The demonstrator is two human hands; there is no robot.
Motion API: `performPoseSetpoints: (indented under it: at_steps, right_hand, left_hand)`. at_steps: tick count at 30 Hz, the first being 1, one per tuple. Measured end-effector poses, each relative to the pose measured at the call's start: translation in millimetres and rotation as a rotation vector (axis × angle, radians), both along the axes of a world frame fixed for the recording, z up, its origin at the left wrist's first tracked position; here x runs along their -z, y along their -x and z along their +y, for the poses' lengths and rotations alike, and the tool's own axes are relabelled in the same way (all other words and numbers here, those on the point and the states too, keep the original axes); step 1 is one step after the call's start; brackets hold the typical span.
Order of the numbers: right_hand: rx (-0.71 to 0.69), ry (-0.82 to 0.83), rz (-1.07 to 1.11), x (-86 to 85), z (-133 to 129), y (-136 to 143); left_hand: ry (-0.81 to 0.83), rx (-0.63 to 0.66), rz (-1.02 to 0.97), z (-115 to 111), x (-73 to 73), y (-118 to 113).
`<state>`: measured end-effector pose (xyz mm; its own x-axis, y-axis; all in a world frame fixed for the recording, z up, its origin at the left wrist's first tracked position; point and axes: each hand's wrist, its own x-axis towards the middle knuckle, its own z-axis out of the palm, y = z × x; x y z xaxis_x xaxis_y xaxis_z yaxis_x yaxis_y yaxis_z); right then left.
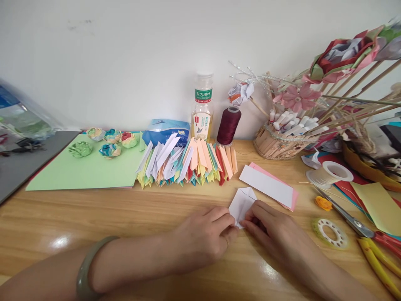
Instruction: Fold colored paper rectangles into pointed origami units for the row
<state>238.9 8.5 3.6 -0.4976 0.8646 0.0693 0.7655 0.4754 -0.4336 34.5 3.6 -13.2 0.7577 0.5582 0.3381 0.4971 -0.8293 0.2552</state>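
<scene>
A small white sheet of paper (242, 201) with folded corners and crease lines lies on the wooden table between my hands. My left hand (206, 234), a bangle on its wrist, is closed at the paper's lower left edge. From the lower right, my right hand (266, 223) pinches the edge with thumb and fingers. Just beyond lie flat strips of white paper (266, 186) and pink paper (294, 200), the white on top. Behind my left hand stands a dense row of folded paper pieces (188, 161) in several colours.
Scissors (360, 228), a tape roll (330, 233), yellow-handled pliers (379, 265) and a thread spool (330, 173) lie at right. A basket of markers (282, 140), a bottle (202, 113) and a maroon thread cone (229, 125) stand behind. Paper flowers (109, 150) rest on green paper (84, 177).
</scene>
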Motion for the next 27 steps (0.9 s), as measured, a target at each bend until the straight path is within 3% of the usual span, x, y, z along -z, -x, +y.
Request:
performPoseSetpoints:
  at_steps: [13,19,23,27]
  right_hand:
    - [0.012,-0.017,-0.049,-0.4,-0.8,1.6]
    - [0.007,-0.13,-0.082,-0.7,3.2,-4.8]
    - [-0.21,-0.239,-0.075,-6.2,5.4,-14.6]
    - [-0.399,-0.236,-0.07,-15.3,0.1,-11.2]
  left_hand:
    - [0.016,-0.016,0.002,-0.6,3.8,-1.0]
    - [-0.123,0.027,0.048,-0.3,1.0,0.4]
    - [-0.303,0.099,0.03,9.3,-2.2,6.0]
    - [-0.406,0.027,0.017,19.4,-6.2,13.1]
